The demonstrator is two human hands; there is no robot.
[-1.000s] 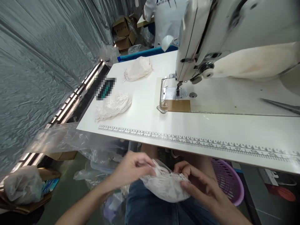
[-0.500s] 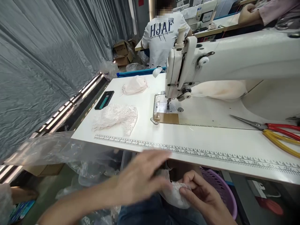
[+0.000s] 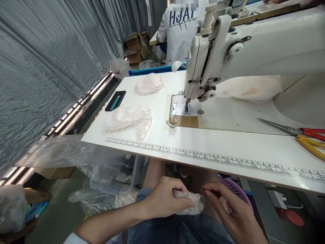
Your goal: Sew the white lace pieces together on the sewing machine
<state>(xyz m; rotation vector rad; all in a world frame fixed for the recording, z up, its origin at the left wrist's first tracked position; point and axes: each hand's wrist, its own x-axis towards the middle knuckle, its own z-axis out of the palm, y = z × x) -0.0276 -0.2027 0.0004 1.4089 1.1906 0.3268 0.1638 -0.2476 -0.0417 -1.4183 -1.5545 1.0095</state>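
Note:
Over my lap, below the table's front edge, my left hand (image 3: 165, 198) is closed round a bunched piece of white lace fabric (image 3: 193, 205). My right hand (image 3: 232, 206) sits just to the right of it, thumb and fingertips pinched together. Whatever is between those fingertips, if anything, is too small to make out. Another lace piece (image 3: 129, 120) lies on the left of the white table (image 3: 157, 139), and a pale pink fabric piece (image 3: 149, 84) lies behind it.
A white sewing machine (image 3: 210, 64) stands on the table. Scissors (image 3: 291, 130) with red and yellow handles lie at the right, a phone (image 3: 115, 101) at the left. Beneath are a clear plastic bin (image 3: 137, 173) and a purple basket (image 3: 235, 188). A person (image 3: 180, 30) sits beyond.
My left hand has gone from sweeping, blurred, above the lace fabric to gripping it. My right hand has let go of the fabric and moved slightly right. The camera view has tilted down.

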